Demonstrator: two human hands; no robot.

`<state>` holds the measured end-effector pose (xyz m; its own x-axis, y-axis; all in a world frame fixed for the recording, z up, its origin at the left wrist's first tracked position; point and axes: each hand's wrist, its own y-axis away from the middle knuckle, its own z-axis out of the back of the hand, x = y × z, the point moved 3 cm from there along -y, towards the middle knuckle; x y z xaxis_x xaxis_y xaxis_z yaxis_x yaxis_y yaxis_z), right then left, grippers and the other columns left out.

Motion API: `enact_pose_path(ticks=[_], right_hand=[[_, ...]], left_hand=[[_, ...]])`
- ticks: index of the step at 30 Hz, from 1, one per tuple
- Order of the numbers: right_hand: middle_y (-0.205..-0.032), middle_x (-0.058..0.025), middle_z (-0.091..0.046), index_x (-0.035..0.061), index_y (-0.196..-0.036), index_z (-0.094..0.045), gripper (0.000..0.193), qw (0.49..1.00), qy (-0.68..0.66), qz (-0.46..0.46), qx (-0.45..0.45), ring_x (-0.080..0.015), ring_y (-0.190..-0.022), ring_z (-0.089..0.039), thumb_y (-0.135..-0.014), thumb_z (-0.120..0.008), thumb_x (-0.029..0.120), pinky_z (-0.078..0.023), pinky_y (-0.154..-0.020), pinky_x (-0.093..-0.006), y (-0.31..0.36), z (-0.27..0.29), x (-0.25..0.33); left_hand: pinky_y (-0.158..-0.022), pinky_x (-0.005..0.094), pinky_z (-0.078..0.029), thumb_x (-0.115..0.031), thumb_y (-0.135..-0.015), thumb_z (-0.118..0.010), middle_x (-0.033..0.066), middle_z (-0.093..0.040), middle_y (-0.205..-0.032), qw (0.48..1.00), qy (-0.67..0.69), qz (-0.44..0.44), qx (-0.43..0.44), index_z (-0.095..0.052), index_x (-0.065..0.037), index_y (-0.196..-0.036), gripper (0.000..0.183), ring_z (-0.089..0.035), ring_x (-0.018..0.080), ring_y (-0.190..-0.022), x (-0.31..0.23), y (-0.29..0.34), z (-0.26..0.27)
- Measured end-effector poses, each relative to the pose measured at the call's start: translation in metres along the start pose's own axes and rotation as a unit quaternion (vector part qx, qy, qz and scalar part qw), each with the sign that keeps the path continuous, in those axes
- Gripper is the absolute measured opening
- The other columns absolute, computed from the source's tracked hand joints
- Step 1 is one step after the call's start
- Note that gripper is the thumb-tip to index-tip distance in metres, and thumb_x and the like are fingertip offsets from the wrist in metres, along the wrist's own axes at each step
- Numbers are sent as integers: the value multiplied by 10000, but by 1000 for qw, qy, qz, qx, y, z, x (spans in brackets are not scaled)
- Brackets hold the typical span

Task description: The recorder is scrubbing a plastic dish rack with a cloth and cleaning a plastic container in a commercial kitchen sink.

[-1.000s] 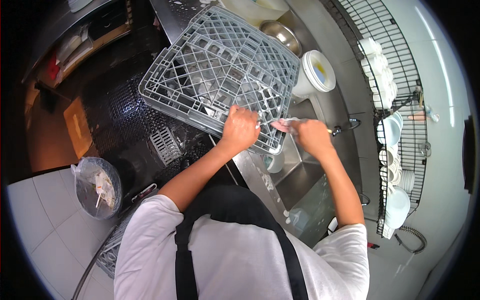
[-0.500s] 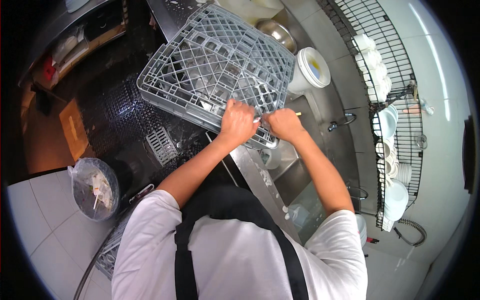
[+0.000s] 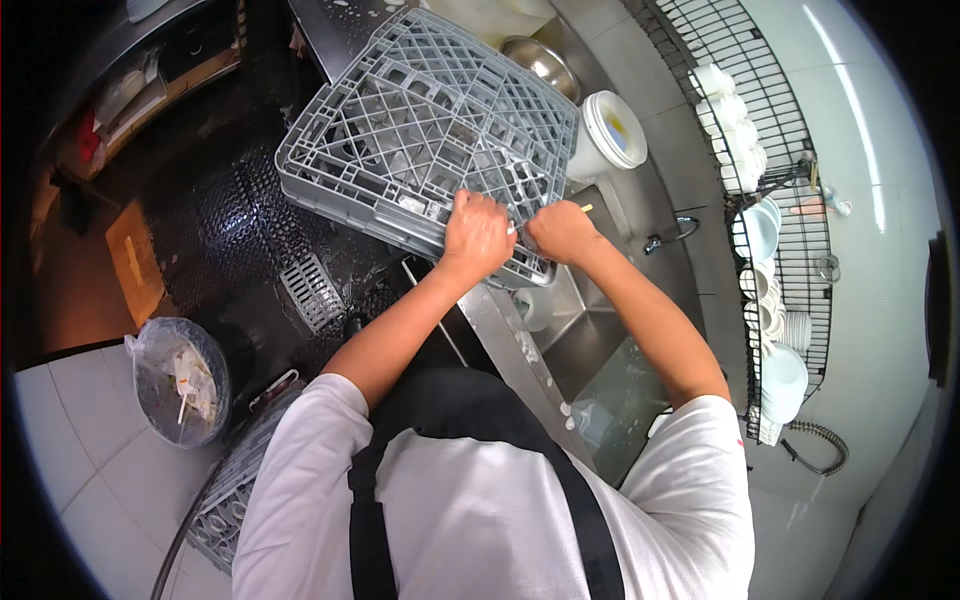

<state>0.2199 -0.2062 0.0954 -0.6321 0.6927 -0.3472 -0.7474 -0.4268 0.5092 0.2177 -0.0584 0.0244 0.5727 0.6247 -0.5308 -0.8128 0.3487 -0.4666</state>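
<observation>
A grey plastic dish rack [image 3: 425, 95] with a lattice face is tilted over the left edge of the sink. Cups or glasses show dimly through its lattice. My left hand [image 3: 478, 235] is closed over the rack's near side, and a small white bit shows by its thumb. Close to it, at the rack's near right corner, my right hand [image 3: 562, 232] is closed in a fist. A thin yellow-ended stick [image 3: 587, 208] pokes out past that fist; the rest of it is hidden. A white cup-like piece [image 3: 535, 308] sits below the corner in the sink.
White buckets [image 3: 612, 135] and a steel bowl [image 3: 540, 65] stand beyond the sink [image 3: 590, 345]. Taps [image 3: 655, 243] line the wall under a wire shelf [image 3: 770, 115] of white dishes. A lined bin [image 3: 180, 385] and another rack [image 3: 225, 510] are at my left.
My right hand has shifted slightly up and its wrist has turned a little, with the yellow end now pointing more upward. My left hand keeps its place on the rack. The whole view has shifted slightly.
</observation>
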Motion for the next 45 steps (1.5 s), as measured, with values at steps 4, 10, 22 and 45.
enact_pose_path(ticks=[4,10,22,45], right_hand=[[-816,-142,-759,99,-787,-770,131,998,10,45,41,-333,-787,-759,-821,-681,188,-598,-704,-463,24,24,-10],[-813,-136,-757,85,-807,-769,119,999,21,23,4,-333,-784,-756,-810,-686,170,-595,-718,-446,9,1,5],[-763,-152,-741,80,-796,-766,149,975,-93,-75,-190,-341,-761,-747,-858,-652,155,-579,-679,-463,75,24,-6],[-811,-132,-757,109,-839,-796,149,957,-78,-41,-278,-311,-785,-753,-870,-690,208,-581,-693,-443,84,38,-23]], left_hand=[[-937,418,-401,-302,-800,-754,112,-706,-820,1000,-17,-4,7,-732,-84,-801,219,-656,267,-890,3,4,0],[-933,440,-422,-232,-781,-755,122,-708,-820,1000,-12,0,2,-727,-56,-811,180,-659,294,-893,-3,0,4],[-1020,499,-418,-74,-731,-732,159,-662,-928,991,-7,4,-132,-676,-33,-844,132,-598,356,-1042,-17,11,12],[-1110,558,-378,-126,-780,-673,251,-631,-1146,982,-48,21,-180,-694,-12,-867,145,-565,429,-1194,-8,28,18]])
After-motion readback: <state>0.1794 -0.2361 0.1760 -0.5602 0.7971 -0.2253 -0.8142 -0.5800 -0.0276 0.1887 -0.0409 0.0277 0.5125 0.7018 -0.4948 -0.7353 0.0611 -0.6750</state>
